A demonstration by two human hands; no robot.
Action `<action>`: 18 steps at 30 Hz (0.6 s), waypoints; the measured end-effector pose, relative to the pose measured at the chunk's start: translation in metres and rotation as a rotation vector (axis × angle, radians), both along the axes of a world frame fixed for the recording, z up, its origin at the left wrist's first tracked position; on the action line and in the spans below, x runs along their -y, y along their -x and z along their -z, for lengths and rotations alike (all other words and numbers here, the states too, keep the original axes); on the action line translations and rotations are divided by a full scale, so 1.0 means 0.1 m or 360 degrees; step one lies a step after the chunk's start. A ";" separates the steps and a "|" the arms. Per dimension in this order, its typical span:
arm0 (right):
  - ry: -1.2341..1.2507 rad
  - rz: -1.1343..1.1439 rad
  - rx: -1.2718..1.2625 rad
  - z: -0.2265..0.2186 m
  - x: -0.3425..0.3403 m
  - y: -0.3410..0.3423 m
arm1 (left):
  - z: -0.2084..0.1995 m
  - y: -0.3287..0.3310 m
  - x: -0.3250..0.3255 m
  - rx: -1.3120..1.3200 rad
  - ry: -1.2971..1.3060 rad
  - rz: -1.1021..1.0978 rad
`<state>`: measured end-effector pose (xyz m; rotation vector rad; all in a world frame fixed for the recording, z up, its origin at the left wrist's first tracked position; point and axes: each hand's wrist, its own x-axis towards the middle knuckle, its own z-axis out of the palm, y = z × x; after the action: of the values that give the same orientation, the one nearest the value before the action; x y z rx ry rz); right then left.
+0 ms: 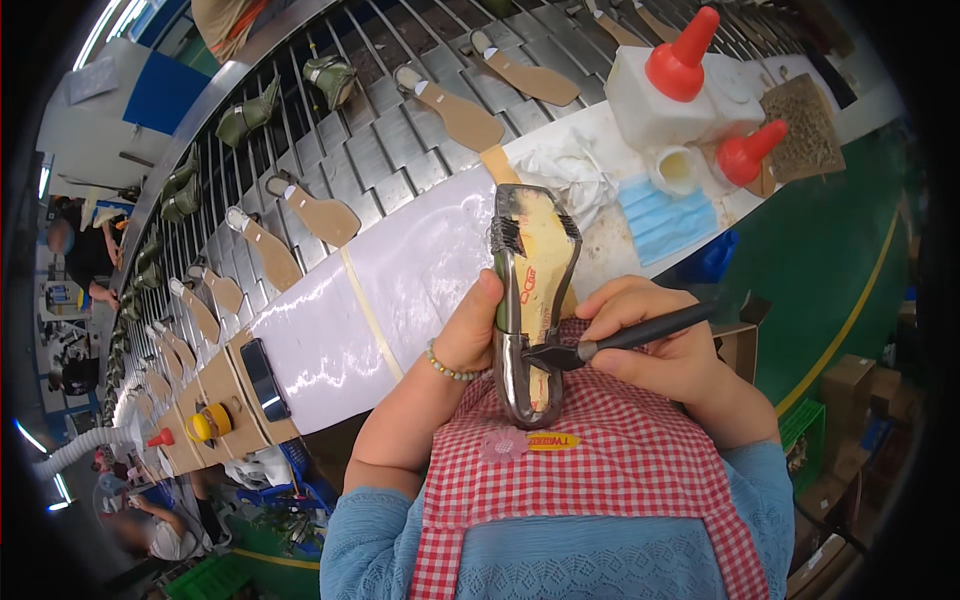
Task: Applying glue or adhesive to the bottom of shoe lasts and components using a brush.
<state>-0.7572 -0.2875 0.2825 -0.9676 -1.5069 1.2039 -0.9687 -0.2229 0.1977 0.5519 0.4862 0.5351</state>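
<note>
A shoe upper on its last (540, 270) is held bottom side up in front of my apron, its pale yellow underside facing me and its dark edge folded in around it. My left hand (472, 325) grips its left side, the thumb along the edge and the other fingers hidden behind. In my right hand (655, 335) is a black-handled brush (640, 330), pinched between thumb and fingers. The brush's dark tip touches the underside near the end closest to me.
A white bench (400, 255) borders a slatted metal conveyor (390, 150) carrying tan soles (460, 115) and green uppers (248, 112). White bottles with red nozzles (682, 60), a small cup (676, 168), a blue mask (665, 215) and crumpled white cloth (565, 170) lie at right. A phone (263, 378) and yellow tub (209, 422) are left.
</note>
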 end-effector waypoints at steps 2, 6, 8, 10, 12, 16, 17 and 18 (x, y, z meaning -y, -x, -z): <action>0.0062 0.0060 0.0032 0.02 0.01 0.04 | -0.04 -0.01 0.02 -0.0002 -0.0005 -0.0009; -0.0155 0.0170 0.0175 -0.01 0.00 0.09 | -0.09 -0.01 0.05 0.0056 -0.0007 -0.0004; -0.0370 0.0136 0.0302 -0.03 -0.01 0.09 | -0.08 0.00 0.05 0.0069 -0.0028 0.0001; -0.0359 0.0078 0.0288 -0.04 0.00 0.09 | -0.03 0.02 0.04 0.0080 -0.0063 0.0045; -0.0347 0.0018 0.0270 -0.04 0.02 0.09 | 0.02 0.06 0.04 0.0080 -0.0045 0.0071; -0.0170 -0.0183 0.0179 -0.06 0.04 0.09 | 0.10 0.08 0.06 -0.0022 -0.0254 0.0134; -0.0107 -0.0251 0.0140 -0.06 0.05 0.09 | 0.10 0.08 0.06 -0.0021 -0.0252 0.0138; -0.0104 -0.0248 0.0141 -0.06 0.04 0.08 | 0.08 0.08 0.06 -0.0001 -0.0197 0.0131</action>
<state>-0.7653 -0.2918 0.2889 -0.8830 -1.7075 1.2260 -0.9772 -0.2292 0.1897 0.6877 0.4311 0.4887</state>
